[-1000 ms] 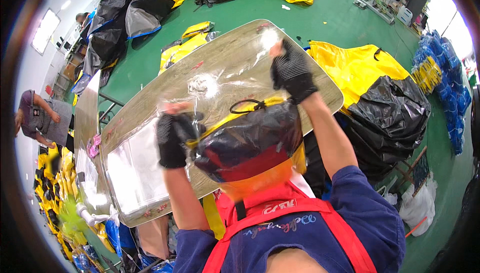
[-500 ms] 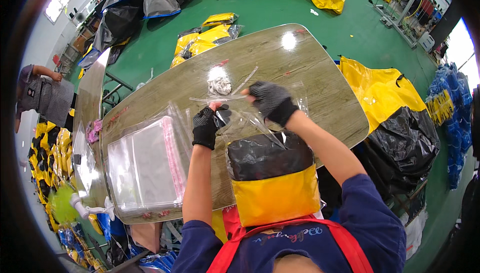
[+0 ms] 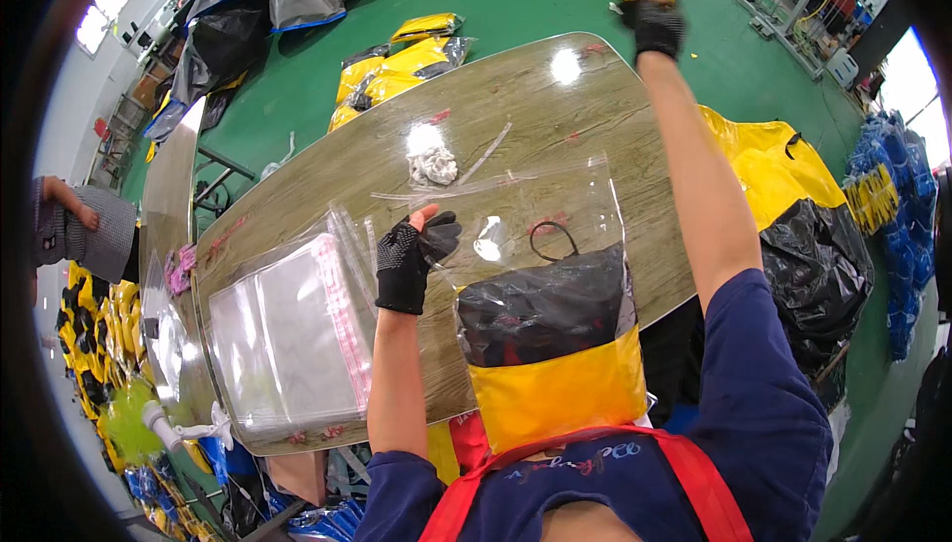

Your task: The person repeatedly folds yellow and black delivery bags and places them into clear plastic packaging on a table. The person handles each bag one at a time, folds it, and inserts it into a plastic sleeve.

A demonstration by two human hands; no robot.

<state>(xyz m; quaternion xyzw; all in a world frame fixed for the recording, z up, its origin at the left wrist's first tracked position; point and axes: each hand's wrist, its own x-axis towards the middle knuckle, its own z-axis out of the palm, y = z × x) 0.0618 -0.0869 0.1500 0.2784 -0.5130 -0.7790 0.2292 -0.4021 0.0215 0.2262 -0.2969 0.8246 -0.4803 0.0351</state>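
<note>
The bag, its clear top uncovered, lies just right of the unclenched left hand, now alone near it, because the right hand, whose grip I cannot tell, has swung far ahead.

Right hand is blurred | co-worker is cut off by dark left rim | green object is blurred
</note>
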